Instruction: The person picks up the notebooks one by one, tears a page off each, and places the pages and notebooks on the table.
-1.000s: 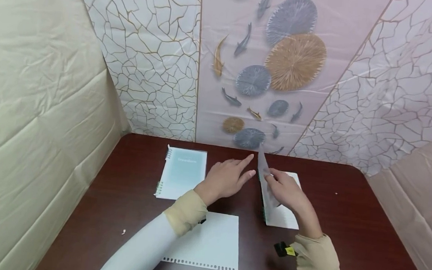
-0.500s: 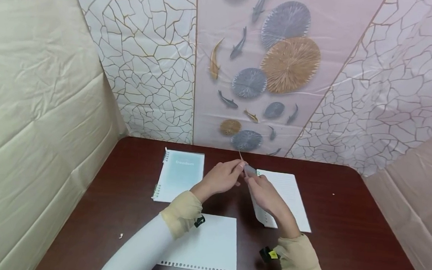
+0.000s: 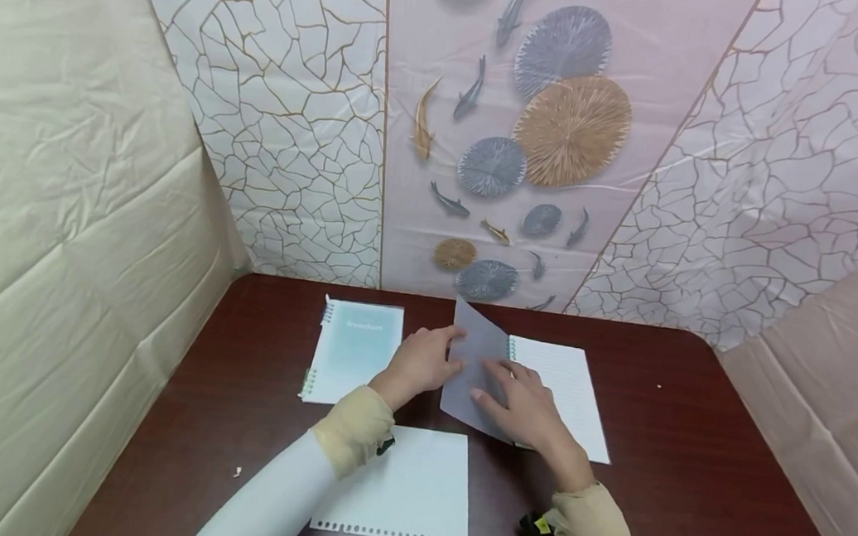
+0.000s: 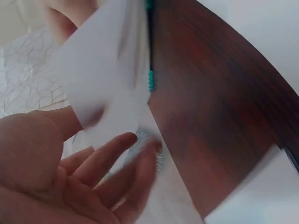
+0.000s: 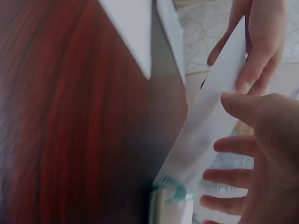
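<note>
A spiral notebook (image 3: 573, 398) lies unfolded on the table, lined paper showing on its right side. Its turned page (image 3: 469, 379) stands raised and leans to the left of the teal rings (image 3: 511, 348). My left hand (image 3: 422, 361) is at the page's outer edge, which passes between thumb and fingers; the left wrist view has the fingers (image 4: 112, 163) loosely bent with a wide gap. My right hand (image 3: 527, 404) has spread fingers at the page's near face; whether all fingertips touch is unclear. Blur softens the page in the left wrist view.
A pale blue notebook (image 3: 359, 354) marked "freedom" lies at the left. Nearer the front is a loose sheet (image 3: 406, 491) with a torn, holed edge, partly under the left forearm. Small paper scraps (image 3: 238, 472) lie on the dark red table (image 3: 684, 468). A patterned cloth wall stands behind.
The page has swung leftward over the rings. The right hand pinched it earlier and now has spread fingers. The left hand met it at the page's edge, then loosened.
</note>
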`<state>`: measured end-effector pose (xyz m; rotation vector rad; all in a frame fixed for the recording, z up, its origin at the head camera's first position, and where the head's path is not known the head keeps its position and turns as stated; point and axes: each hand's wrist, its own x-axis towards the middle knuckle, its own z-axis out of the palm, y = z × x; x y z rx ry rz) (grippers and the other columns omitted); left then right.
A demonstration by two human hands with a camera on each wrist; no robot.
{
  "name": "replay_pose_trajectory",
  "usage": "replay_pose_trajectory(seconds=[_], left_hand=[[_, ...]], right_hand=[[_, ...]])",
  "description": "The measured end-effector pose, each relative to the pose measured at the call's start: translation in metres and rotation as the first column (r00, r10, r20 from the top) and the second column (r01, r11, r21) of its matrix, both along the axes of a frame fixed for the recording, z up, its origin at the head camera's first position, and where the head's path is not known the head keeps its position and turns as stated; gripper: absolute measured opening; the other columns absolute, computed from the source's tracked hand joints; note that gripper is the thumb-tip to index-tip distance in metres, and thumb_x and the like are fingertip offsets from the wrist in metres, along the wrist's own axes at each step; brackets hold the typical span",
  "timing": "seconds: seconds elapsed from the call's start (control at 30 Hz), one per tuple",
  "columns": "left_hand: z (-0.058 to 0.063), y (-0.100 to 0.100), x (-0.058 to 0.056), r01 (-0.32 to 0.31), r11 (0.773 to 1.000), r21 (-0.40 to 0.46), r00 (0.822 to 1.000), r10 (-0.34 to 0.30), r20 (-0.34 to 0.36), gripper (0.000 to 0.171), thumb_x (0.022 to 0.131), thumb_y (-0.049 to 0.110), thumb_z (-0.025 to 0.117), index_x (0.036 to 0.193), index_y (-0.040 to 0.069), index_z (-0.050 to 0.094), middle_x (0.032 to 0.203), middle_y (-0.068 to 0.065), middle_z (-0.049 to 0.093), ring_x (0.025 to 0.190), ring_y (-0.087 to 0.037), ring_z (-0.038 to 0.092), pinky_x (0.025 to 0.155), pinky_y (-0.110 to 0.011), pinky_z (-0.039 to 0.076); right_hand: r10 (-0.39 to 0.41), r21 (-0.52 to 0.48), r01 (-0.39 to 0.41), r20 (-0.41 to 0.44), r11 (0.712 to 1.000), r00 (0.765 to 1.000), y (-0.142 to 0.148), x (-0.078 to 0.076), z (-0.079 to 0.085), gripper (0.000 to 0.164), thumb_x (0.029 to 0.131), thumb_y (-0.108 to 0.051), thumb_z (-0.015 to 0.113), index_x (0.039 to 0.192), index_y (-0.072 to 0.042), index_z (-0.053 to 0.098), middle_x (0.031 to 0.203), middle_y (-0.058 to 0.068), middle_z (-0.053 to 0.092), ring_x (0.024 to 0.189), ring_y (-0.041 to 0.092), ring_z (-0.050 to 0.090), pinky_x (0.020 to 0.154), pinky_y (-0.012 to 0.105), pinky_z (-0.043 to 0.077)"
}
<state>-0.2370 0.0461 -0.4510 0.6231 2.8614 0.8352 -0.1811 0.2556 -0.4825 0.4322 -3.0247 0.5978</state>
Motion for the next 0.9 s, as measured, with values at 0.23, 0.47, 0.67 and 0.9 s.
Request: replay_pose_trajectory(seconds=[0.23,0.47,0.67,0.9], left_hand=[[-0.017,-0.002,0.008,-0.029,0.969,-0.245,0.993,-0.001,-0.122,0.057,0.103,0.036,0.071,0.155,0.016,0.058,0.101,-0.010,0.080,0.101,-0.027,0.076,0.074,-0.040,0.064],[-0.033,-0.004,0.017,-0.023,0.942,-0.334,0.998,0.003,-0.059,0.062,0.106,0.036,0.063,0.162,0.015,0.046,0.154,-0.007,0.059,0.151,-0.038,0.043,0.106,-0.053,0.054],[-0.035,-0.002,0.021,-0.009,0.890,-0.456,1.000,0.001,-0.018,0.076,0.102,0.054,0.066,0.165,0.020,0.041,0.168,-0.004,0.041,0.158,-0.039,0.028,0.118,-0.056,0.040],[-0.041,0.006,0.023,-0.059,0.826,-0.561,0.998,0.041,-0.045,0.094,0.092,0.078,0.061,0.166,0.024,0.040,0.173,-0.012,0.029,0.160,-0.043,0.019,0.122,-0.059,0.031]], right_hand=[[-0.130,0.132,0.128,0.008,0.983,0.992,0.021,-0.003,-0.006,0.080,0.101,-0.056,0.065,0.157,-0.001,0.049,0.164,0.029,0.037,0.148,0.060,0.033,0.107,0.080,0.036],[-0.108,0.223,0.073,0.148,0.972,0.983,0.039,-0.007,-0.012,0.100,0.092,-0.070,0.069,0.164,-0.005,0.039,0.170,0.026,0.028,0.153,0.058,0.024,0.112,0.081,0.029],[-0.081,0.246,0.041,0.154,0.968,0.985,0.044,-0.008,-0.016,0.104,0.089,-0.071,0.071,0.164,-0.005,0.039,0.170,0.026,0.027,0.153,0.058,0.024,0.109,0.080,0.034],[-0.063,0.252,0.028,0.132,0.967,0.989,0.045,-0.008,-0.018,0.101,0.090,-0.068,0.072,0.163,-0.006,0.040,0.170,0.025,0.029,0.152,0.058,0.026,0.108,0.078,0.037]])
